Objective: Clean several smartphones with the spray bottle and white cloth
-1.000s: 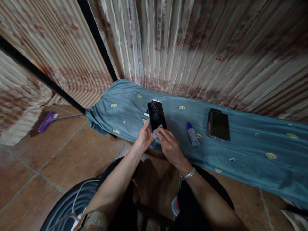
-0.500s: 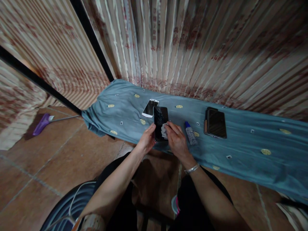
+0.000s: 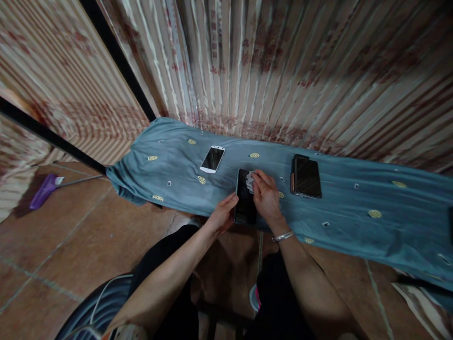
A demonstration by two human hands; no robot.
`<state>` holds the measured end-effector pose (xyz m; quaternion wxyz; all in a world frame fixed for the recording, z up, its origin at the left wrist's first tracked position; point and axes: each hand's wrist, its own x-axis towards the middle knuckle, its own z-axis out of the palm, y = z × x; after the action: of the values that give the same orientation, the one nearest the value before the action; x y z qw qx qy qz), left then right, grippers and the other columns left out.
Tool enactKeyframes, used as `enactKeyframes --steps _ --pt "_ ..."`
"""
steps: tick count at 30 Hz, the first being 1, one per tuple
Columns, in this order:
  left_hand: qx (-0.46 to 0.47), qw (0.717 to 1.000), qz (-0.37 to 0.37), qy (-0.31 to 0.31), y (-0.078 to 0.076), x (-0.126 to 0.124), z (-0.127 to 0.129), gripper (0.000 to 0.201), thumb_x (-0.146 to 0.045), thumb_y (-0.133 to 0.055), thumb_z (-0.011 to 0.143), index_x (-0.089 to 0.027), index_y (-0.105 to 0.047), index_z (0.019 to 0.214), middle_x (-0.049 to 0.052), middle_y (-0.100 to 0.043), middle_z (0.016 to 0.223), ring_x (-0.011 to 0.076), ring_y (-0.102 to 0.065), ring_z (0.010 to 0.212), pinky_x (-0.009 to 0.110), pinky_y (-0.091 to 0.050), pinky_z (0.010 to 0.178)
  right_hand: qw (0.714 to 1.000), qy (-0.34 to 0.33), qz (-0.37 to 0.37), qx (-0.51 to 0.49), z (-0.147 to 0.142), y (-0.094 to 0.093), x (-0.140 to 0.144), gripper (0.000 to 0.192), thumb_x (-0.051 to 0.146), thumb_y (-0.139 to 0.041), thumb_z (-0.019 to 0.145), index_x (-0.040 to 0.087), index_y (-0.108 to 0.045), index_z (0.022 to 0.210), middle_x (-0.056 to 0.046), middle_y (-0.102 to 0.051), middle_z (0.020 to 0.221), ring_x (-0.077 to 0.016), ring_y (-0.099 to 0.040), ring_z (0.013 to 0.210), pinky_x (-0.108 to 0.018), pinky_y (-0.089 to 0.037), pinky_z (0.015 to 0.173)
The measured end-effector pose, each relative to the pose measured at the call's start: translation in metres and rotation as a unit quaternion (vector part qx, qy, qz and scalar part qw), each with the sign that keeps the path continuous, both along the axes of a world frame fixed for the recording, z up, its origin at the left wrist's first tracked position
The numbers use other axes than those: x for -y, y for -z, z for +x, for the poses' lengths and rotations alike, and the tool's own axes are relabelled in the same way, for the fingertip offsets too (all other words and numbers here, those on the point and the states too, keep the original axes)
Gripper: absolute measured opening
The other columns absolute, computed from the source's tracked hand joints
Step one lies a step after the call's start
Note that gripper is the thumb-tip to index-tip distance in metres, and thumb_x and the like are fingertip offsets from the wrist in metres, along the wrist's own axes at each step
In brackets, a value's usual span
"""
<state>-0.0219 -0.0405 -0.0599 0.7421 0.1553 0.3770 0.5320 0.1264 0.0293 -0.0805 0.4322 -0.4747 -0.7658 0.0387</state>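
Note:
My left hand [image 3: 223, 213] grips the left edge of a black smartphone [image 3: 244, 208], thumb along its side, above the near edge of the cloth-covered surface. A crumpled grey cloth [image 3: 249, 182] is pinched in my right hand [image 3: 266, 196], pressed against the upper right part of the phone's screen. A white smartphone [image 3: 213, 159] lies screen up beyond them to the left. On the right rest two dark phones or cases, one on the other; the top one is a black phone [image 3: 307, 177].
A blue patterned cloth [image 3: 347, 208] covers the long narrow surface. Striped curtains [image 3: 233, 85] hang behind it, with black poles [image 3: 120, 61] at the left. A purple brush-like head [image 3: 43, 191] on a thin handle lies on the tiled floor, near a dark ribbed round object [image 3: 95, 307].
The black phone has moved nearer to me and right, away from the white one. My right hand has slid the cloth towards the screen's top. The blue-capped bottle is now hidden behind it.

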Motion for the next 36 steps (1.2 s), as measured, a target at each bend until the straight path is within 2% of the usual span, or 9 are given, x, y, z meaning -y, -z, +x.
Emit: enactKeyframes --steps 4,12,18,24,30,33,36 --pt "-0.009 1.0 0.002 0.006 0.001 0.002 0.003 0.032 -0.029 -0.08 0.075 -0.015 -0.076 0.104 0.004 -0.076 0.083 0.0149 -0.068 0.072 0.025 -0.05 0.069 1.0 -0.001 0.005 0.008 0.0 -0.001 0.001 0.036 0.02 -0.042 0.098 0.017 -0.069 0.122 -0.015 -0.067 0.129 -0.0275 -0.061 0.116 -0.047 -0.052 0.103" --pt "-0.021 0.999 -0.004 0.031 0.002 0.008 0.008 0.04 -0.036 -0.085 0.069 -0.016 -0.076 0.103 0.004 -0.076 0.084 0.0152 -0.067 0.073 0.026 -0.05 0.071 0.999 -0.013 0.009 0.028 -0.008 -0.007 0.007 0.038 0.018 -0.042 0.098 0.021 -0.066 0.127 -0.011 -0.066 0.132 -0.025 -0.061 0.118 -0.046 -0.052 0.104" --pt "-0.02 1.0 0.017 0.016 0.004 0.006 0.006 0.039 -0.035 -0.084 0.07 -0.015 -0.076 0.103 0.006 -0.077 0.087 0.0172 -0.068 0.081 0.028 -0.049 0.079 0.998 -0.043 0.0 0.039 -0.01 -0.009 0.011 0.043 0.013 -0.041 0.095 0.019 -0.063 0.132 -0.011 -0.063 0.137 -0.0254 -0.057 0.125 -0.047 -0.049 0.108" --pt "-0.022 0.999 0.012 -0.021 0.006 0.001 0.002 0.031 -0.028 -0.08 0.076 -0.015 -0.077 0.103 0.006 -0.077 0.089 0.0157 -0.067 0.079 0.027 -0.049 0.078 0.996 -0.082 -0.022 0.025 -0.017 -0.008 0.019 0.045 0.013 -0.04 0.096 0.023 -0.062 0.134 -0.01 -0.062 0.139 -0.026 -0.056 0.127 -0.05 -0.049 0.108" --pt "-0.002 0.999 0.014 -0.046 0.003 -0.003 -0.001 0.022 -0.024 -0.074 0.081 -0.014 -0.076 0.101 0.005 -0.076 0.092 0.0162 -0.069 0.087 0.027 -0.05 0.083 0.994 -0.109 -0.017 0.021 -0.025 -0.009 0.027 0.042 0.015 -0.04 0.098 0.019 -0.063 0.133 -0.013 -0.062 0.137 -0.0264 -0.056 0.126 -0.048 -0.049 0.109" --pt "-0.003 0.998 -0.017 -0.066 0.003 -0.004 -0.003 0.02 -0.027 -0.068 0.088 -0.014 -0.075 0.1 0.005 -0.075 0.087 0.0152 -0.068 0.082 0.026 -0.051 0.078 0.992 -0.12 -0.006 0.025 -0.029 -0.009 0.031 0.042 0.014 -0.038 0.099 0.015 -0.064 0.131 -0.015 -0.063 0.135 -0.0264 -0.056 0.125 -0.046 -0.05 0.109" --pt "0.009 0.997 -0.043 -0.059 0.0 -0.006 -0.005 0.03 -0.037 -0.06 0.093 -0.012 -0.073 0.102 0.007 -0.075 0.09 0.0183 -0.069 0.087 0.029 -0.053 0.08 0.991 -0.129 -0.01 0.028 -0.031 -0.009 0.034 0.042 0.014 -0.037 0.099 0.016 -0.063 0.132 -0.014 -0.063 0.135 -0.0258 -0.055 0.126 -0.046 -0.05 0.109"
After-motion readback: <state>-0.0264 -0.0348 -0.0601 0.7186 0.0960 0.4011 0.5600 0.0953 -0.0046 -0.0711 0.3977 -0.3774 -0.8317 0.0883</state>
